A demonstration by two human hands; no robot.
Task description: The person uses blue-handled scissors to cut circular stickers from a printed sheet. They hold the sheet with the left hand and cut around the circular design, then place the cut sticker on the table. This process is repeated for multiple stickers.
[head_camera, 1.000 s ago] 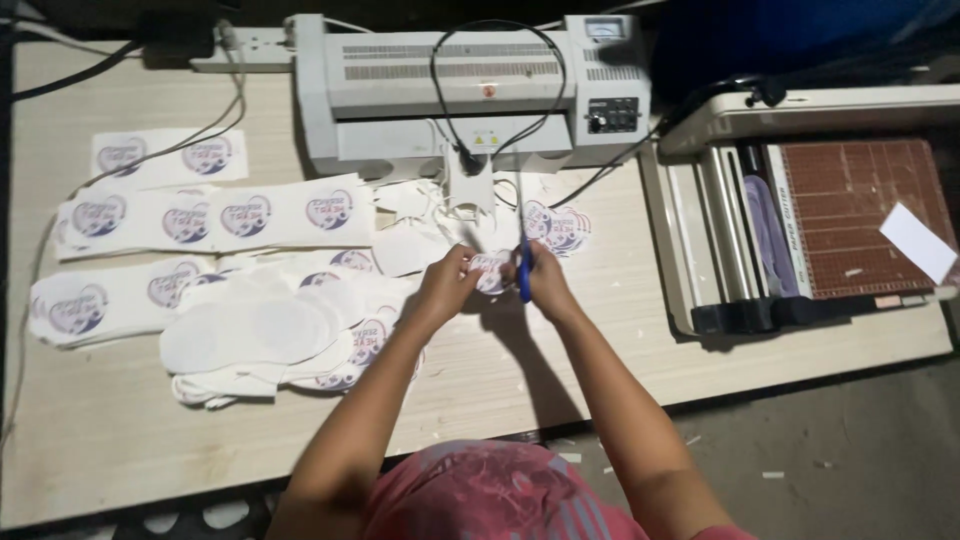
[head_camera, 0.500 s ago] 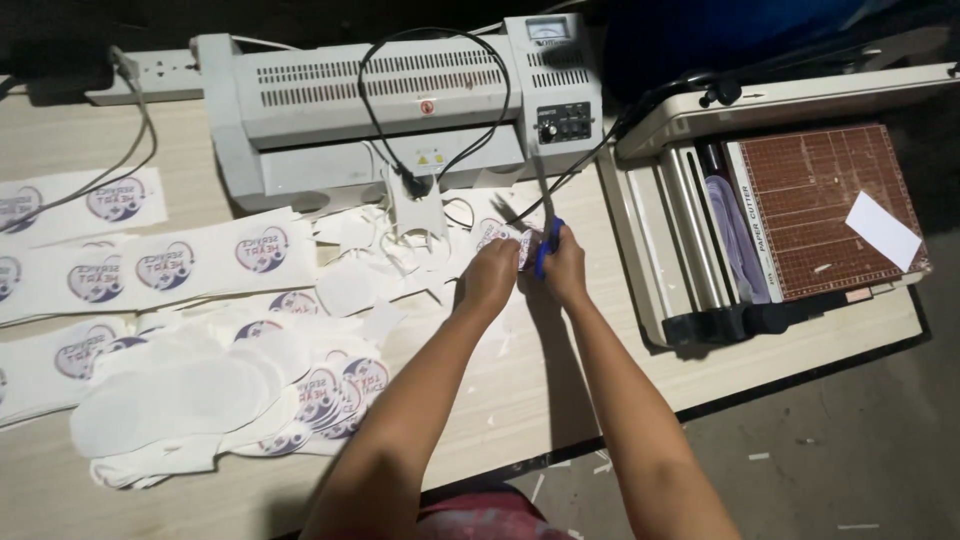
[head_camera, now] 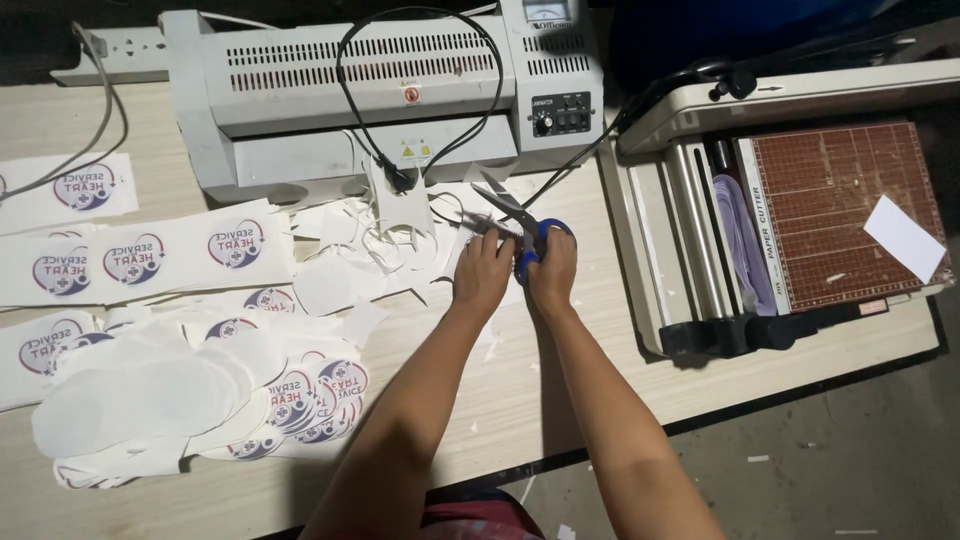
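My right hand (head_camera: 552,270) grips blue-handled scissors (head_camera: 524,228), blades parted and pointing up and to the left. My left hand (head_camera: 483,272) pinches a small printed paper piece (head_camera: 474,224) right at the blades. Both hands hover over a wooden table (head_camera: 520,400), just in front of a grey laminator (head_camera: 390,95). White paper offcuts (head_camera: 350,265) lie scattered to the left of my hands. A heap of cut oval stickers (head_camera: 180,390) sits at the near left.
Uncut strips of round blue-and-red stickers (head_camera: 150,255) cover the left of the table. A paper trimmer with a brown grid board (head_camera: 830,215) stands at the right, a white slip on it. Black cables (head_camera: 420,100) loop over the laminator. A power strip (head_camera: 110,55) lies far left.
The view has shifted, so everything sits further left and lower. My hands stay together at the scissors, and the blades have stayed open on the paper piece.
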